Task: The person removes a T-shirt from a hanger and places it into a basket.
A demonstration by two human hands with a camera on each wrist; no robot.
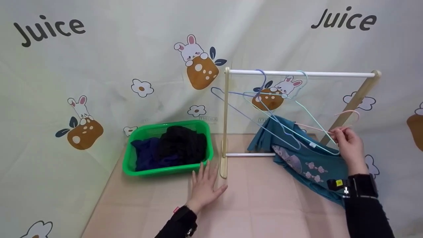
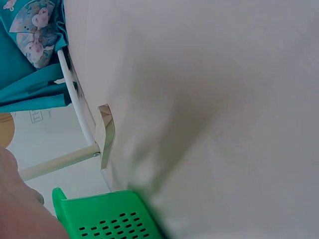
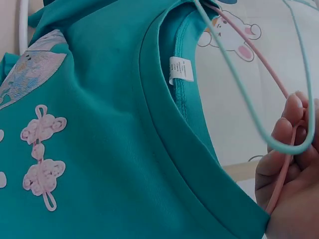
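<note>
My right hand pinches a pink hanger just below its hook. From that hanger hangs a teal shirt with pink flower-knot appliqués; the hanger's lower part is hidden inside the shirt, below the neckline. A mint hanger and a blue hanger hook over the rack's top bar and overlap the shirt in the head view. My left hand, fingers spread and straight, is low over the table, its fingertips right at the basket's near corner.
A green basket holding dark blue cloth and black cloth stands left of the rack. The rack's wooden upright stands between basket and shirt. A printed sheet hangs behind the pink table cover.
</note>
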